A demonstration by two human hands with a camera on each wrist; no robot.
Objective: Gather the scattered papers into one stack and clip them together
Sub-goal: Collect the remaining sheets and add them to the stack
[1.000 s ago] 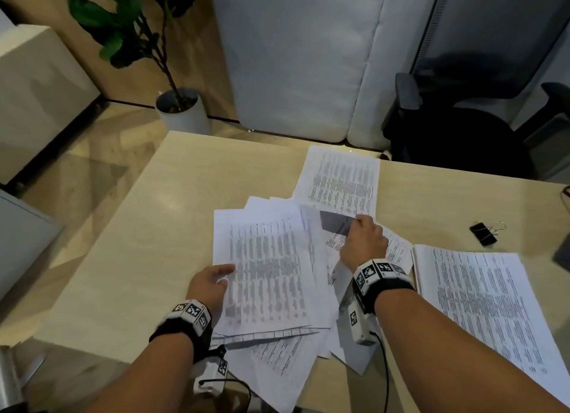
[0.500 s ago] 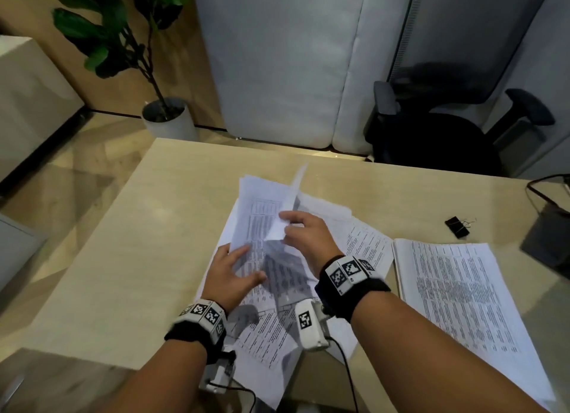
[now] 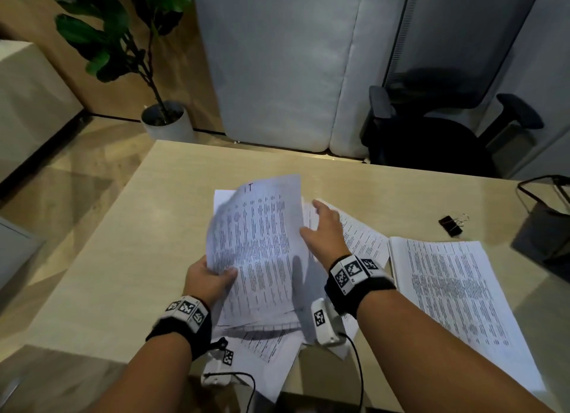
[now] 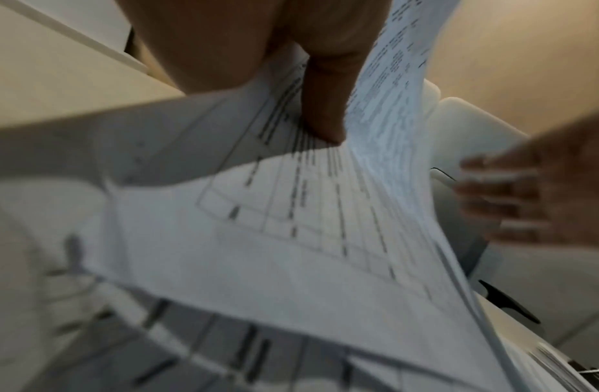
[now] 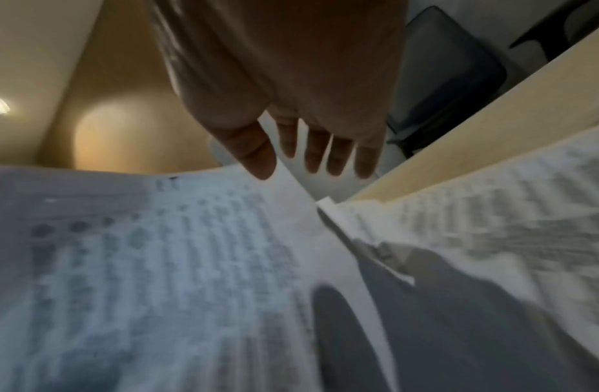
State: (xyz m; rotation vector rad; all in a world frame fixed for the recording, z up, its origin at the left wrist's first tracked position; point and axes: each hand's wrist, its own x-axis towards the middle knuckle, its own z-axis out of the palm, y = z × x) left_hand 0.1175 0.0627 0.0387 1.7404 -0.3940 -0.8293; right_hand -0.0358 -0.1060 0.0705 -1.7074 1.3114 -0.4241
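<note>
Left hand (image 3: pixel 209 281) grips a lifted sheaf of papers (image 3: pixel 262 246) at its lower left edge, thumb on top, fingers curled under, above loose sheets (image 3: pixel 271 348) on the table (image 3: pixel 123 258). Right hand (image 3: pixel 324 230) hovers beside the sheaf, fingers (image 5: pixel 335 156) straight and apart, holding nothing. Binder clip (image 3: pixel 452 225) sits well to the right, beyond a flat stack (image 3: pixel 456 304).

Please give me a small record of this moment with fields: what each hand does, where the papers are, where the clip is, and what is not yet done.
left hand: grips the lower left edge of a lifted bundle of sheets
right hand: open, fingers straight, beside the bundle's right edge, holding nothing
loose sheets: on the table, under and beside the bundle
separate stack: flat on the table, to the right
binder clip: on the table, beyond the separate stack, untouched
not yet done: one stack, clipping
</note>
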